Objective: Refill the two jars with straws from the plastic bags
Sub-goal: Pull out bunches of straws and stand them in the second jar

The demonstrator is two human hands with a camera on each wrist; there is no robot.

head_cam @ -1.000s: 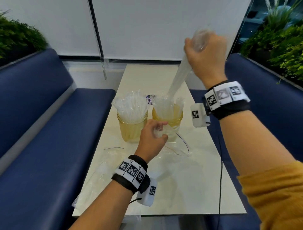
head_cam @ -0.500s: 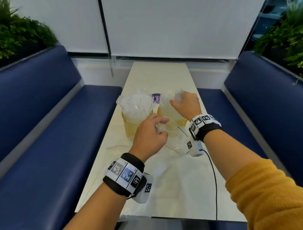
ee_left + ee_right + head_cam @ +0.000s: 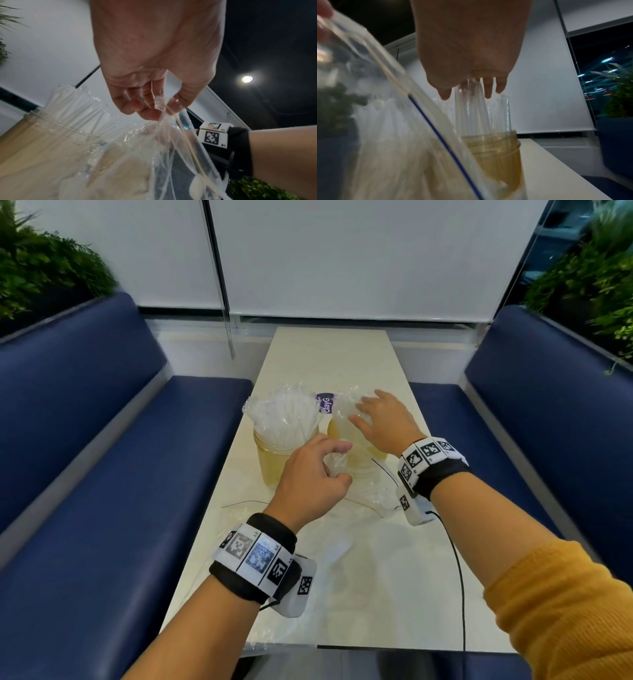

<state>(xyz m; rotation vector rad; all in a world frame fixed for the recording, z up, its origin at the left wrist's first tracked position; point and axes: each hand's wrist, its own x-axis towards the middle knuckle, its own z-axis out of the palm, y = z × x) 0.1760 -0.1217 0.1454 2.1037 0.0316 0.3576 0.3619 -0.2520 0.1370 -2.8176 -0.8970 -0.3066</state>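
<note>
Two amber glass jars stand side by side mid-table. The left jar [image 3: 270, 460] is packed with wrapped clear straws [image 3: 284, 416]. The right jar [image 3: 498, 155] also holds upright straws [image 3: 481, 111]. My right hand [image 3: 376, 419] hovers over those straws with fingers spread and straight, fingertips [image 3: 488, 93] touching their tops. My left hand [image 3: 318, 474] pinches the rim of a clear zip bag [image 3: 171, 142] between thumb and fingers, in front of the right jar. The bag hangs limp down to the table.
The cream table [image 3: 342, 354] runs between two navy benches [image 3: 102, 474]. A second clear bag [image 3: 274, 611] lies flat near the front edge. A purple label [image 3: 324, 402] shows behind the jars. A black cable [image 3: 459, 577] trails along the right side.
My right hand came down from high above the jar, where it gripped the bag's end, and now lies spread over the straws. The left hand stays pinching the bag.
</note>
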